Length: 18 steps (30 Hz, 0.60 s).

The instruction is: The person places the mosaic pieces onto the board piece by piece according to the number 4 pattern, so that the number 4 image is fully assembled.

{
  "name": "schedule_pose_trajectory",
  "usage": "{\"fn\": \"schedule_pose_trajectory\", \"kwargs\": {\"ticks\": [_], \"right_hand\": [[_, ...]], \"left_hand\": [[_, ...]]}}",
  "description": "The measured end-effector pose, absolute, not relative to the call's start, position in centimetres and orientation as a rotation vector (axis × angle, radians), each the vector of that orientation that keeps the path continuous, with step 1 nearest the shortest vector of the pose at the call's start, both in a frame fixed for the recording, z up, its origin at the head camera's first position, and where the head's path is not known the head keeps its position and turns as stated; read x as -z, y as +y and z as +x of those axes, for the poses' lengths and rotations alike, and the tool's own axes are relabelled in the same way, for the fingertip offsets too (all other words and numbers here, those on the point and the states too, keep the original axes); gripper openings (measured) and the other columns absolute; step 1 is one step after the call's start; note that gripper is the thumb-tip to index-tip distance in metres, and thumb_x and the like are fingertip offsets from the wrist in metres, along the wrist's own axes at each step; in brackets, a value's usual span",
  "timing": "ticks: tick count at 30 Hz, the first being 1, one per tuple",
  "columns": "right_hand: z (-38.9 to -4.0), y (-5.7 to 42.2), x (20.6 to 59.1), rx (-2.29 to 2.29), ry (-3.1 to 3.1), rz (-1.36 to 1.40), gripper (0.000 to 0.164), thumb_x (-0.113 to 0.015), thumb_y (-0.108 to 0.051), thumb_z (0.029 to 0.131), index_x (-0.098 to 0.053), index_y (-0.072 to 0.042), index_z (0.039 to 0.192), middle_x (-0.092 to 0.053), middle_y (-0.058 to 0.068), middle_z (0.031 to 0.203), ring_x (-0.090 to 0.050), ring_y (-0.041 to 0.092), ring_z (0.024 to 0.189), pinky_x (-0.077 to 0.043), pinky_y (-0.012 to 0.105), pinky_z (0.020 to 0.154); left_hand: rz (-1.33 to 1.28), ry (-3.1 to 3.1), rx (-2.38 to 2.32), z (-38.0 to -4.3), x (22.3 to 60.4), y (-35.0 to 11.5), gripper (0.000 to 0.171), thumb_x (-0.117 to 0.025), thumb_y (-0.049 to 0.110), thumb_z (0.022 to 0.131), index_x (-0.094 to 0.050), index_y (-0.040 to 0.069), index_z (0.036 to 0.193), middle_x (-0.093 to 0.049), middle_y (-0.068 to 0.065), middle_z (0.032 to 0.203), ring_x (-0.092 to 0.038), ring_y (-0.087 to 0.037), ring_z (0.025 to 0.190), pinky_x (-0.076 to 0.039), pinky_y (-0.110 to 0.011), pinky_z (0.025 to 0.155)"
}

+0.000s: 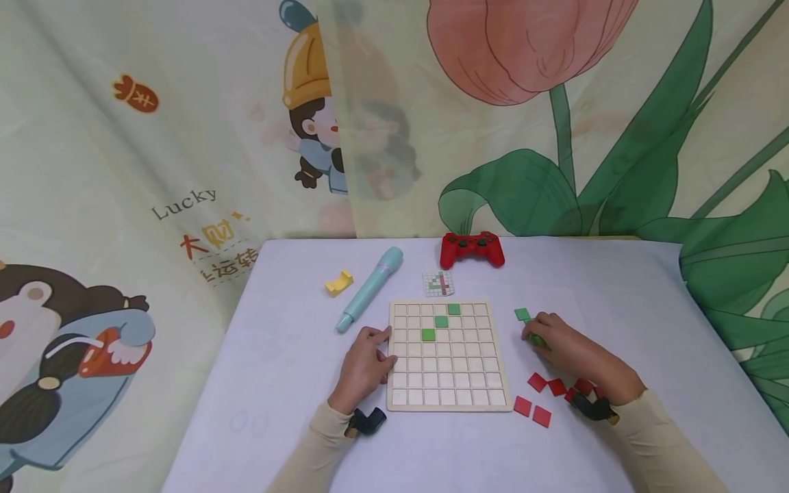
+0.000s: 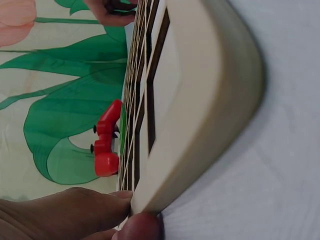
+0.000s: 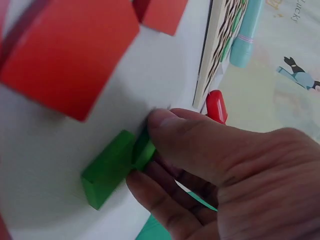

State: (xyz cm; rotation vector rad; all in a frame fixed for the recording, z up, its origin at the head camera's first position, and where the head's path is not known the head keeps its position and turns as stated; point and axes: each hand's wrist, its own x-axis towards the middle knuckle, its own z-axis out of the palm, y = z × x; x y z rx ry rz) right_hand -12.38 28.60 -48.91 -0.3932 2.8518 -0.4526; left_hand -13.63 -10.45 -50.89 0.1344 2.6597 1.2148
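A pale wooden grid board (image 1: 450,409) lies on the table, with three green tiles (image 1: 441,322) in a diagonal of its upper cells. My left hand (image 1: 364,366) holds the board's left edge; close up in the left wrist view, the thumb (image 2: 142,227) presses against its rim. To the right of the board, my right hand (image 1: 564,346) pinches a green tile (image 3: 145,151) between thumb and fingers. Another green tile (image 3: 107,170) lies right beside the fingertips. One more green tile (image 1: 522,314) is just beyond the right hand.
Several red tiles (image 1: 522,406) lie near the right wrist, partly under it. Behind the board are a small pattern card (image 1: 438,283), a red game controller (image 1: 472,250), a light blue pen-like stick (image 1: 370,289) and a yellow curved block (image 1: 339,283). A printed curtain (image 1: 382,212) hangs behind the table.
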Motion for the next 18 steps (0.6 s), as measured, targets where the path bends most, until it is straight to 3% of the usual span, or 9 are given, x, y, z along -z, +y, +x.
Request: {"fn": "schedule_pose_trajectory", "kwargs": {"ticks": [10, 18], "right_hand": [[-12.9, 27.7, 48.3, 0.453, 2.821, -0.388, 0.034, -0.086, -0.004, 0.087, -0.072, -0.011, 0.117, -0.063, 0.011, 0.114, -0.059, 0.028, 0.11, -0.067, 0.043, 0.091], [-13.7, 21.9, 47.0, 0.617, 2.726, -0.478, 0.029, -0.08, -0.012, 0.096, -0.069, -0.016, 0.123, -0.062, 0.004, 0.124, -0.059, 0.02, 0.115, -0.065, 0.036, 0.096]], "left_hand": [[0.16, 2.657, -1.221, -13.6, 51.0, -10.6, 0.065, -0.082, 0.005, 0.091, -0.058, 0.001, 0.151, -0.058, -0.016, 0.136, -0.058, -0.008, 0.063, -0.052, -0.022, 0.049], [0.144, 2.664, -1.213, -13.7, 51.0, -10.6, 0.066, -0.083, 0.004, 0.09, -0.058, 0.002, 0.151, -0.058, -0.015, 0.135, -0.058, -0.008, 0.065, -0.053, -0.022, 0.049]]}}
